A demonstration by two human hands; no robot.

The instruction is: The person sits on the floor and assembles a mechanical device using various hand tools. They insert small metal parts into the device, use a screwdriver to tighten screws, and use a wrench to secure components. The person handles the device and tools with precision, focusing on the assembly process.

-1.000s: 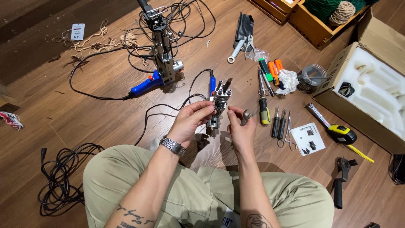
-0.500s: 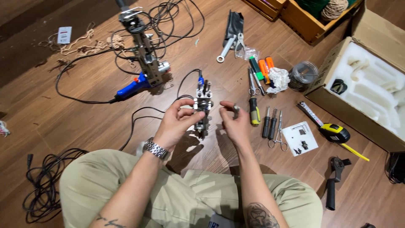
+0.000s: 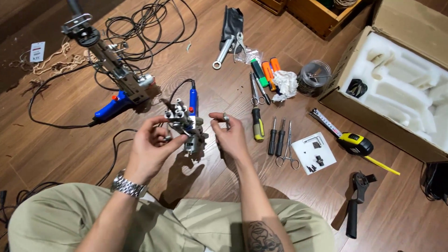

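The left hand [image 3: 151, 144] holds a small motor assembly [image 3: 184, 128]; the right hand [image 3: 229, 135] pinches a tiny metal part [image 3: 226, 117]. Screwdrivers [image 3: 275, 136] and scissors [image 3: 288, 151] lie near on the floor [image 3: 56, 149].

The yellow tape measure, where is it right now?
The yellow tape measure lies on the wooden floor, right of the person, between the cardboard box and the white paper sheet.
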